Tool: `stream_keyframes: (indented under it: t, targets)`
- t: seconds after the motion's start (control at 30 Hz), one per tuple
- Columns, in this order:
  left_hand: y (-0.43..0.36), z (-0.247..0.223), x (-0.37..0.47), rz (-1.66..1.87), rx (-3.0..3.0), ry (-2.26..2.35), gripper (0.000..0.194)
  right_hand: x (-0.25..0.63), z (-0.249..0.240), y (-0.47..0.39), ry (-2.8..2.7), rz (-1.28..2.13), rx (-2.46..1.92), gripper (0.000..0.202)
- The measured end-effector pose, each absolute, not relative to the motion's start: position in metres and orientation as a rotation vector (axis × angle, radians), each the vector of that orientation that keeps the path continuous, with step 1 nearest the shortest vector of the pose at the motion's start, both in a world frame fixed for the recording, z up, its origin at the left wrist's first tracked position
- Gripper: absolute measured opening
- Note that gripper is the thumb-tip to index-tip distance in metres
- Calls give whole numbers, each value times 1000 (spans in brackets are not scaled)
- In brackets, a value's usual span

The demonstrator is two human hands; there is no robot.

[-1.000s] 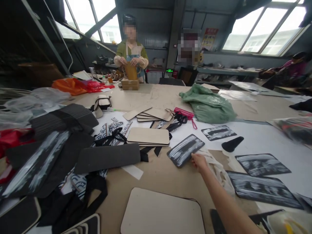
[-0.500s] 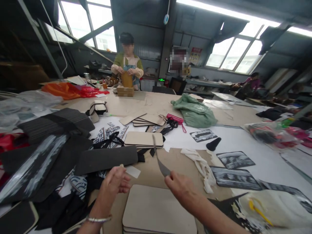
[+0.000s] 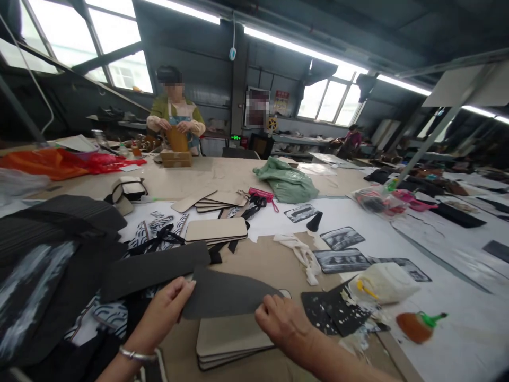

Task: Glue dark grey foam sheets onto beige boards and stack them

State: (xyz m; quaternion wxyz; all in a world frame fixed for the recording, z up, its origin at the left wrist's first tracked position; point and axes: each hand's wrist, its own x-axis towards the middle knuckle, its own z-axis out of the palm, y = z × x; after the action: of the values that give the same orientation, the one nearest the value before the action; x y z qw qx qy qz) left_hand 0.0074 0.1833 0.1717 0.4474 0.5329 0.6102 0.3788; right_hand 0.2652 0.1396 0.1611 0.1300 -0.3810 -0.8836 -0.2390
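Grey sheet [image 3: 228, 296], matte, bowed, gripped by left hand [image 3: 169, 303] and right hand [image 3: 284, 321]

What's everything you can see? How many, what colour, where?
Thin flat panel: one, dark grey, between both hands
Round-cornered flat panels: several, beige, stacked below it and beyond
Long flat strip: one, dark grey, left of centre
Panel pile: one, dark grey, left
Smeared rectangular panels: several, dark with white, right and left
Crumpled plastic bag: one, green, mid-table
Slim looped item: one, pink, by the bag
Bulky plastic container: one, whitish, right
Nozzled bottle: one, orange-brown and green, right
Cardboard box: one, brown, far side
Nearest co-worker: one, green sleeves, behind the box
Other clutter: too blurred to count
Left hand: one, silver bangle, gripping panel's left end
Right hand: one, bare, gripping its right end
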Motion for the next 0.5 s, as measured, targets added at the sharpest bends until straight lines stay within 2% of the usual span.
stream_keyframes:
  t: [0.17, 0.33, 0.5]
  targets:
    - [169, 237, 27, 962, 1845, 1382, 35, 280, 134, 110, -2421, -328, -1296, 12]
    - [159, 276, 41, 896, 2068, 1249, 28, 300, 79, 107, -1747, 336, -1706, 29]
    - [158, 283, 38, 893, 2104, 1245, 26, 297, 67, 136, -1032, 1083, -1637, 58]
